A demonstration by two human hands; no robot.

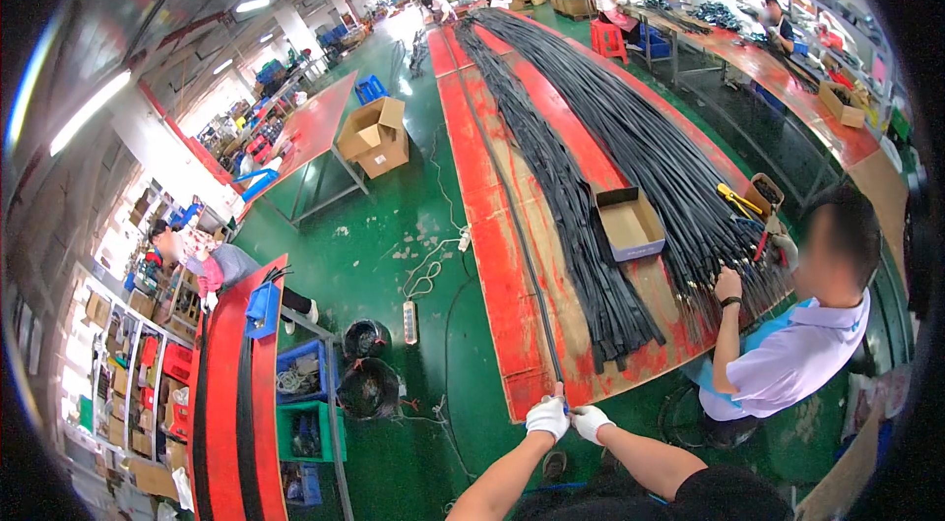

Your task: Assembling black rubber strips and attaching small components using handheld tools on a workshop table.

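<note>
At the near end of a long red table, my left hand, in a white glove, is closed around the near end of a long black cable. That cable runs away from me along the table's left side. Close beside it, my right hand, also white-gloved, has its fingers bent in toward the left hand. What the right fingers hold, if anything, is too small to make out. Right of the single cable lie two broad bundles of black cables, stretched lengthwise.
An open cardboard box rests on the bundles. At my right a co-worker handles cable ends with a tool. Black bins and a power strip are on the green floor at left, near another red table.
</note>
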